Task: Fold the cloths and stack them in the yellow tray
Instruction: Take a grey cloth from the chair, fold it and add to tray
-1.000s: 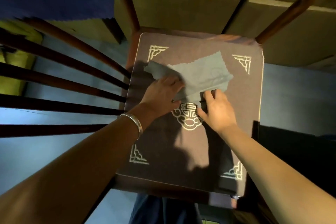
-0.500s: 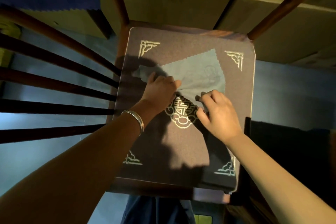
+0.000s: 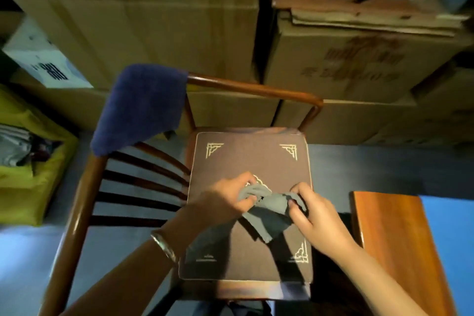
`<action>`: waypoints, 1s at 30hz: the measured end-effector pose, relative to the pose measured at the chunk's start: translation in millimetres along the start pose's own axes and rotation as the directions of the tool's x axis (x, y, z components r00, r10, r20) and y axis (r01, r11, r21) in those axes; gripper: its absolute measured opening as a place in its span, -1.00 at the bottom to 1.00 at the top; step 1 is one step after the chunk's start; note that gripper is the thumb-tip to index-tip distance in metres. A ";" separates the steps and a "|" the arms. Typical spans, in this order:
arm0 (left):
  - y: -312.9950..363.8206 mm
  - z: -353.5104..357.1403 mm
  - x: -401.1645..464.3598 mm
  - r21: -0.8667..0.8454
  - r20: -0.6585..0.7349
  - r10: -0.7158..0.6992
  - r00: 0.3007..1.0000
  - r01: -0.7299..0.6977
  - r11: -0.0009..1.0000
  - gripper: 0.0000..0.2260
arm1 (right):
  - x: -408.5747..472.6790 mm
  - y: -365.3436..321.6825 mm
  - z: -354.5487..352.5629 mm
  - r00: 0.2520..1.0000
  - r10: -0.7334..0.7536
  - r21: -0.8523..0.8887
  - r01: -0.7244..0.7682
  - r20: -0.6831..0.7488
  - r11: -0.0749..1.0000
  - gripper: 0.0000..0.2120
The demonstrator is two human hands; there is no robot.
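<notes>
Head view showed both hands, left hand (image 3: 225, 200) and right hand (image 3: 315, 215), pinching a bunched grey cloth (image 3: 269, 209) above the chair cushion (image 3: 251, 161), unfolded, while the yellow tray (image 3: 28, 187) left of the chair already held some cloths.

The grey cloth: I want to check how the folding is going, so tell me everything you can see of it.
The grey cloth is thin, soft fabric, bunched and crumpled, not yet folded flat. The left hand grips one gathered end, the right hand pinches the other. Between them it sags, and a loose corner hangs down toward the brown chair cushion. It is held just above the cushion's middle.
</notes>
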State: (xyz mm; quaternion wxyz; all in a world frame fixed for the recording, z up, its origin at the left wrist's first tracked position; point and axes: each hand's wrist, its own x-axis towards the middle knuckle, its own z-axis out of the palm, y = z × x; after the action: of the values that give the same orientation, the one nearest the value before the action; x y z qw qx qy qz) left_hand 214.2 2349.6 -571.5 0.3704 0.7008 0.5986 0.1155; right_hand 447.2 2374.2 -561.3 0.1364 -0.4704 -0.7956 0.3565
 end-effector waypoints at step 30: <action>452.9 156.4 -217.1 -0.223 0.769 0.635 -0.070 -0.961 0.164 -0.68 | -575.9 -232.8 -36.7 -0.038 0.552 0.386 -0.754 -0.833 0.531 -0.94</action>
State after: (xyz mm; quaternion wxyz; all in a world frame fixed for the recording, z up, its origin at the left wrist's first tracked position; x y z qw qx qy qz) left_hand 594.4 2085.2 -321.8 0.2656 0.9447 -0.1646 -0.0991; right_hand 615.4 1832.6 -305.2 0.3114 -0.9070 -0.2827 -0.0193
